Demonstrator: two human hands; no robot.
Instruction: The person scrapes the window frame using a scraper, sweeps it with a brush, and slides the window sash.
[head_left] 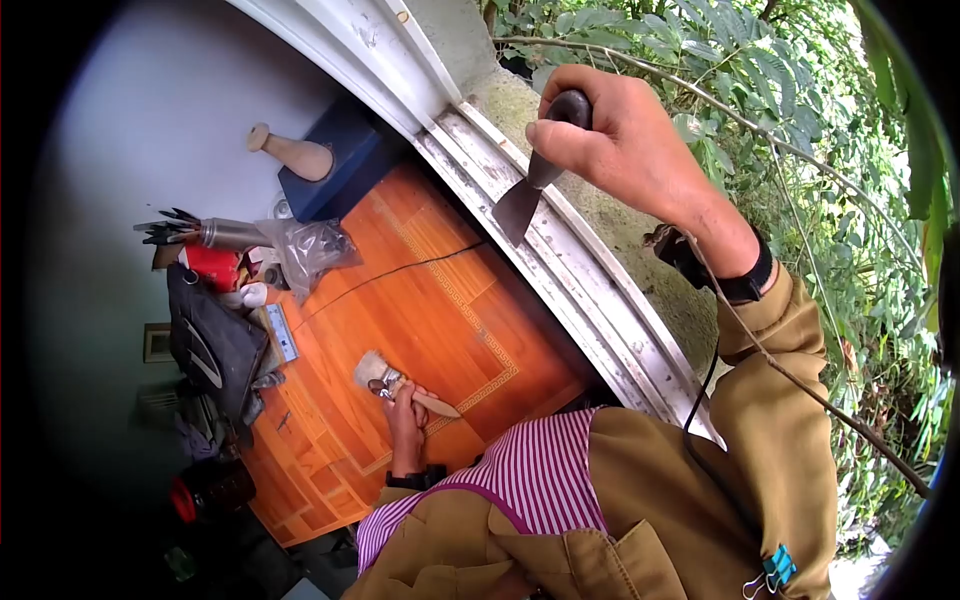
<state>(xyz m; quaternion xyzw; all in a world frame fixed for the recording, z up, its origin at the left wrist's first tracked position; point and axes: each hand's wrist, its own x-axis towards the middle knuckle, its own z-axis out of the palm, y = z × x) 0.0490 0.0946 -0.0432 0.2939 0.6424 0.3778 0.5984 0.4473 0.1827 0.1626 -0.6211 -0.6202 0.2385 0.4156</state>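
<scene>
My right hand is wrapped round the dark handle of a scraper. Its flat blade reaches down to the white metal window frame, whose track is speckled with dirt; whether the edge touches is hard to tell. Over the wooden table, my left hand grips a paintbrush with pale bristles, a shiny metal band and a wooden handle. The fingers partly cover that handle.
A blue box, a wooden peg-like piece, a clear plastic bag and a dark bag sit on the table. Beyond the rough sill, branches and leaves crowd in; one thin branch crosses my right sleeve.
</scene>
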